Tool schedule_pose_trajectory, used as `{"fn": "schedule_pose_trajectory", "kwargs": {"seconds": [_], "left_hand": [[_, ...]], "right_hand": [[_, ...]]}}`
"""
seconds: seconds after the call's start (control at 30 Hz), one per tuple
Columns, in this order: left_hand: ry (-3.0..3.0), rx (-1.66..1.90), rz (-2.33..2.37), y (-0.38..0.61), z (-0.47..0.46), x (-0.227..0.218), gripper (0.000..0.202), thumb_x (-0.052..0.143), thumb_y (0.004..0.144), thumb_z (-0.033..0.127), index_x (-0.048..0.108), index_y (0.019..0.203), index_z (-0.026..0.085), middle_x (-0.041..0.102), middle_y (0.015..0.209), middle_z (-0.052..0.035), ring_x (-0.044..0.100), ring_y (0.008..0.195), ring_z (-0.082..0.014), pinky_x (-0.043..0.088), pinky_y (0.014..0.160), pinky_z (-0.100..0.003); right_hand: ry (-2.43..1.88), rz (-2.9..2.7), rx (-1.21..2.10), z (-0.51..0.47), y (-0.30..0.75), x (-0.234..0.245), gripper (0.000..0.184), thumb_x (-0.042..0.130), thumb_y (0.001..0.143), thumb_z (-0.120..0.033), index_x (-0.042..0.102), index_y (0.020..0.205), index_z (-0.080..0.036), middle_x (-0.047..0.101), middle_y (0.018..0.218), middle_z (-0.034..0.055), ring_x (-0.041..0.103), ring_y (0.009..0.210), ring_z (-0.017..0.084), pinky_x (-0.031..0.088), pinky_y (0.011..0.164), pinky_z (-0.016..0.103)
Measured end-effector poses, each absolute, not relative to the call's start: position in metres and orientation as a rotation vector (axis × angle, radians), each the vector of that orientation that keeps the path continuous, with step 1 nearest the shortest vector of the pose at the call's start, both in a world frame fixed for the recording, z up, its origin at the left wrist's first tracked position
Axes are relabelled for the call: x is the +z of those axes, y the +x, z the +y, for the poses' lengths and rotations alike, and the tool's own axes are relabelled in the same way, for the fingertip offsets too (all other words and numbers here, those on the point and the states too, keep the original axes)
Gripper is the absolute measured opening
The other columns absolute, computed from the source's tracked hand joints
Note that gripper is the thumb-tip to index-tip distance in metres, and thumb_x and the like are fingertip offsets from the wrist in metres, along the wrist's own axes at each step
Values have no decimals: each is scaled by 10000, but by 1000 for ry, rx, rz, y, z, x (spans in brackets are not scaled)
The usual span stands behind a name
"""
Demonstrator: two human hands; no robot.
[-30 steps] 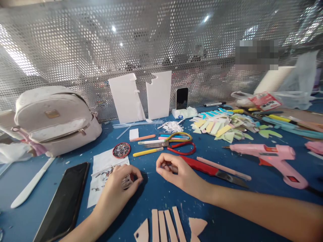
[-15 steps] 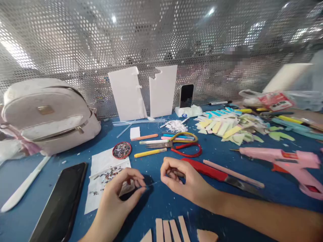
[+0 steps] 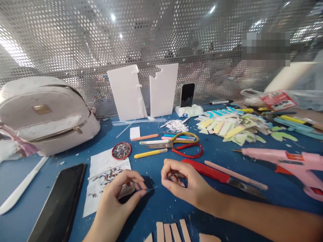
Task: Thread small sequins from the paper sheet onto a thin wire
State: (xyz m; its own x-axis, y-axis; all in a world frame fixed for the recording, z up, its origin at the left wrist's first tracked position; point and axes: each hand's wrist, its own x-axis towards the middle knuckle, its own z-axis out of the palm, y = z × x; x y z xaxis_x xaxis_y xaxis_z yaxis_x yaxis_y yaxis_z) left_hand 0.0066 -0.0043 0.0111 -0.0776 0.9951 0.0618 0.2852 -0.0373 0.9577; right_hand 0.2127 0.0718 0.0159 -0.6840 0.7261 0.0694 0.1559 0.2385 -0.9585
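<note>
My left hand [image 3: 120,197] hovers low over the blue table [image 3: 161,208], thumb and fingers pinched on one end of a thin thread [image 3: 154,188]. My right hand [image 3: 185,183] is closed in a pinch on the thread's other end, a little to the right. The short thread runs between the two hands. Just left of my left hand lies a white paper sheet [image 3: 99,183] strewn with tiny coloured beads. A small round red dish of beads [image 3: 121,150] sits behind it.
A black phone [image 3: 60,201] lies at the left front, a white backpack [image 3: 47,114] behind it. A red craft knife [image 3: 222,178], scissors [image 3: 181,144], markers, a pink glue gun [image 3: 282,161], foam cut-outs [image 3: 227,126] and pink strips [image 3: 169,232] surround the hands. Perforated metal screen behind.
My left hand has lifted off the paper and pinched the thread. Both hands now hold it stretched between them. The view has shifted slightly.
</note>
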Motion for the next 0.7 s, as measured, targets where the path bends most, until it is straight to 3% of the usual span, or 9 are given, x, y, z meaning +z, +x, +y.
{"fn": "schedule_pose_trajectory", "kwargs": {"seconds": [0.7], "left_hand": [[1411,1168,1468,8,-4,13,75,644,771,175,646,816,235,661,783,7,613,772,-165,492,724,-268]], "right_hand": [[-797,-2007,1447,72,213,15,106,565,885,-249,543,804,-185,433,715,-32,373,594,104,301,550,243]]}}
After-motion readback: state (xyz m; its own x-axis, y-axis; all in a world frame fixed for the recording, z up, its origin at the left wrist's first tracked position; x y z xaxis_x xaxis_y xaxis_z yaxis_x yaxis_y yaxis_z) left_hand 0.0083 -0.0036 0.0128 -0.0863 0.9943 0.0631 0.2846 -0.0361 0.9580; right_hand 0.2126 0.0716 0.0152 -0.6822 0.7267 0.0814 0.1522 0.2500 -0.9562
